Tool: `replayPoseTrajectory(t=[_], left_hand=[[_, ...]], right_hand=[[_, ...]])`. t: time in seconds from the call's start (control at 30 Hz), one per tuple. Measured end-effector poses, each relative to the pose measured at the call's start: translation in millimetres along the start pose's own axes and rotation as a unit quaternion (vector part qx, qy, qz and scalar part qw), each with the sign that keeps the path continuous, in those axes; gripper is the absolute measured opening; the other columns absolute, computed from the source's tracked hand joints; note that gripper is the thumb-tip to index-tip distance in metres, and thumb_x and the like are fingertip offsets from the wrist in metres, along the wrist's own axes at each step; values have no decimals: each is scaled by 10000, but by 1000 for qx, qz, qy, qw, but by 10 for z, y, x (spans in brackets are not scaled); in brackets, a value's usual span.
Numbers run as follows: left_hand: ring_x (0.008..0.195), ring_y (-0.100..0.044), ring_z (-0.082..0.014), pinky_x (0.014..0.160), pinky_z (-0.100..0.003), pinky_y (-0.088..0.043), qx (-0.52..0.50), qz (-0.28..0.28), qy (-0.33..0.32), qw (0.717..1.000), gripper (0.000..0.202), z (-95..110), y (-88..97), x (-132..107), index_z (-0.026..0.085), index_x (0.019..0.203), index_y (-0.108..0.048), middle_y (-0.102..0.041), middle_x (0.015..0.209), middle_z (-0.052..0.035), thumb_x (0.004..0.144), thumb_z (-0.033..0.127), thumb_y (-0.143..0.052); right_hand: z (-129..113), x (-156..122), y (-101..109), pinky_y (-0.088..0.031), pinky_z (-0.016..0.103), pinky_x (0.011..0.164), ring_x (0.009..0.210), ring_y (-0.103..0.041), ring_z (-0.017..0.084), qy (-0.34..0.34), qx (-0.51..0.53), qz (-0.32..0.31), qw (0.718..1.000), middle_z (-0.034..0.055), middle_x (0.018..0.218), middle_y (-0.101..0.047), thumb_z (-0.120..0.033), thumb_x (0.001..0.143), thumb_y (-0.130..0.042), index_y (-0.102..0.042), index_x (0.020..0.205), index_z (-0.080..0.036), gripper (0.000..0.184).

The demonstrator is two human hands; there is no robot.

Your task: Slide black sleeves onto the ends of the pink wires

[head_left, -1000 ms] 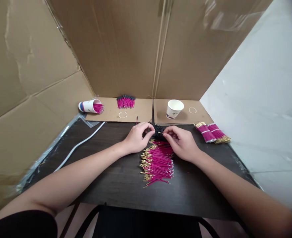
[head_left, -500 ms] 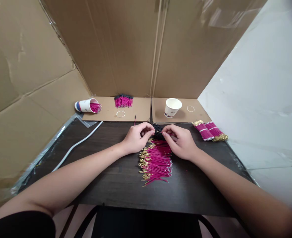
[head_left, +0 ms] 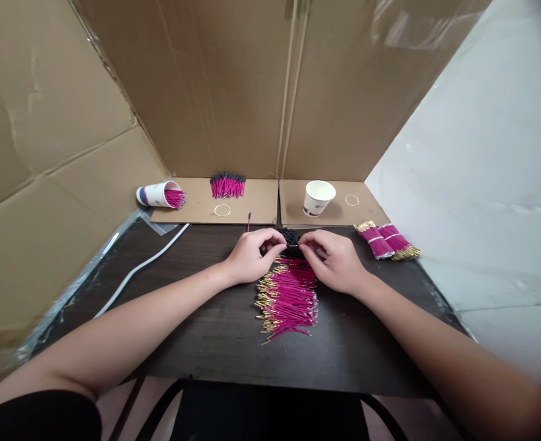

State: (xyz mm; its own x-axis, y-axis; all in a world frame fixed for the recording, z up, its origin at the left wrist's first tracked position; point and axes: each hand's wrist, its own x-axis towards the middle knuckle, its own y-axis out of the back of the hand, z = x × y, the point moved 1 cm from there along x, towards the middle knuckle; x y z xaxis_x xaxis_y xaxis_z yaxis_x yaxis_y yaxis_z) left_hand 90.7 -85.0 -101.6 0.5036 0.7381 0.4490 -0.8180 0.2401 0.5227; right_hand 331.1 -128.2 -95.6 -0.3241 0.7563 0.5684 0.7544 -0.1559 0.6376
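Observation:
Over a heap of small black pieces (head_left: 290,236), my left hand (head_left: 260,254) and my right hand (head_left: 332,258) face each other, both pinched. A thin magenta wire with a gold tip (head_left: 294,246) runs from my right fingertips toward the left ones. What my left thumb and finger pinch is too small to make out; a black sleeve on the wire's end cannot be told. Below both hands lies a loose pile of magenta wires (head_left: 293,300), gold ends left, silvery ends right. One black-tipped wire (head_left: 249,222) lies just beyond my left hand.
A tipped paper cup (head_left: 153,196) holds magenta wires at back left. Black-ended wires (head_left: 228,185) lie in a row on cardboard. An upright paper cup (head_left: 318,199), rubber bands (head_left: 351,200) and banded wire bundles (head_left: 380,240) sit to the right. A white cable (head_left: 141,267) crosses the table's left.
The view has shifted very slightly. Both hands keep almost the same pinch over the black pieces, and the gold-tipped wire still spans between them.

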Motion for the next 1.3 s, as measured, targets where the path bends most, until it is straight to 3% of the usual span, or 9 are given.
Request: replayPoseTrajectory(t=[0.37,0.67,1.1,1.3], left_hand=[[721,-634,-150,703,-287,-521,0,-6,-5,1000,102,-11,-3,-10,173,1014,-782,-768,863,-39,1039,248,-718],[715,-644,-149,703,-288,-520,3,-2,-7,1000,102,-10,-9,-10,175,1026,-796,-783,871,-40,1042,254,-733],[740,-674,-166,722,-306,-542,2,-4,-2,1000,134,-6,-11,-15,177,1026,-807,-804,896,-55,1047,285,-731],[741,-670,-162,720,-301,-536,-2,-1,-3,1000,116,-9,-10,-12,175,1022,-805,-796,890,-50,1043,267,-737]], right_hand=[[20,-4,10,-606,378,800,825,-727,225,12,-18,-10,1000,76,971,-795,-214,1095,-608,-729,1105,-218,122],[-3,-6,-28,-586,357,731,807,-730,220,3,3,-17,1000,68,961,-803,-261,1126,-625,-745,1106,-226,126],[-9,-14,-63,-581,375,751,805,-741,229,-12,21,-26,999,71,963,-815,-306,1147,-610,-750,1088,-232,170],[1,-14,-36,-566,356,725,788,-722,219,-14,18,-26,999,58,933,-790,-284,1105,-664,-740,1126,-223,100]])
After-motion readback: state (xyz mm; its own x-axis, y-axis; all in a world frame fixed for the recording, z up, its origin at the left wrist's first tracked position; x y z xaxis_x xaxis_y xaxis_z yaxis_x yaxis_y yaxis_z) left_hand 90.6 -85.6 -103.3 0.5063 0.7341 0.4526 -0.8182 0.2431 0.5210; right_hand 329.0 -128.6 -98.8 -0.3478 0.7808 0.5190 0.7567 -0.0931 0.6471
